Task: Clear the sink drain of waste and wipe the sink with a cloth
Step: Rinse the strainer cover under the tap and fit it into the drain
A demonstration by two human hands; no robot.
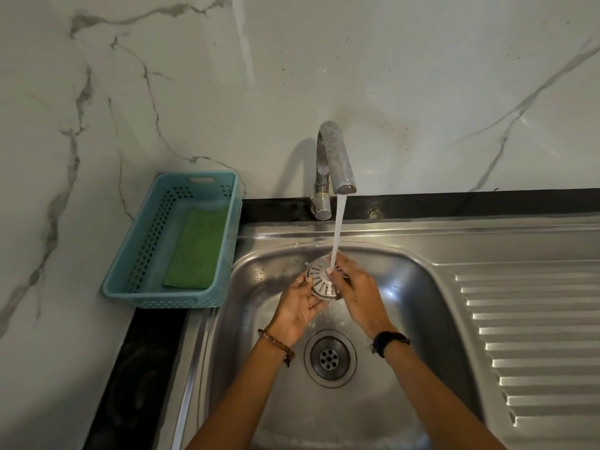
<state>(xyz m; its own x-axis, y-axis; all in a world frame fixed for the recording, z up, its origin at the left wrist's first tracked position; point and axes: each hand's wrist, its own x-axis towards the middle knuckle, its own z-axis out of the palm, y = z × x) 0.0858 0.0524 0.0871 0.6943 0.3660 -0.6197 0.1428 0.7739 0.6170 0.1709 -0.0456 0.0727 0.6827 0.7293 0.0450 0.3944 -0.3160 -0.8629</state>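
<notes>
Both hands hold drain strainer under running water from tap, above steel sink basin. Left hand grips strainer's left edge; right hand grips right side. Open drain below, near. Far left: blue basket containing green cloth. Ribbed drainboard at right.

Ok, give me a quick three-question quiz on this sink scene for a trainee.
1. True or false: the strainer sits in the drain.
2. Where is the green cloth? A) in the sink B) in the blue basket C) over the tap
3. How many hands hold the strainer?

Key: 1 false, it is held under running water. 2 B. 3 Two, the left hand and right hand.
</notes>
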